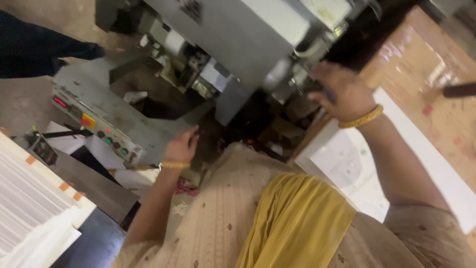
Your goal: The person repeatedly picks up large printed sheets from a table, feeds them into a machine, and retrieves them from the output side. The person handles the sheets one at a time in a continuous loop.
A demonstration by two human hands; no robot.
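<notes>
The view is tilted and blurred. My left hand (181, 145), with a gold bangle at the wrist, reaches toward the dark gap below a grey machine (238, 34), next to its control panel (106, 130) with red, yellow and green buttons. Whether it holds anything I cannot tell. My right hand (341, 92), also with a gold bangle, is raised at the machine's right side near a hose and metal parts; its fingers curl around something dark that I cannot make out. A yellow scarf (297, 223) and a beige patterned garment fill the foreground.
A stack of white paper sheets (29, 208) with orange tabs lies at lower left. White printed sheets (357, 168) lie on a wrapped brown stack (421, 64) at right. Another person's dark-clothed leg (34, 47) stands at upper left.
</notes>
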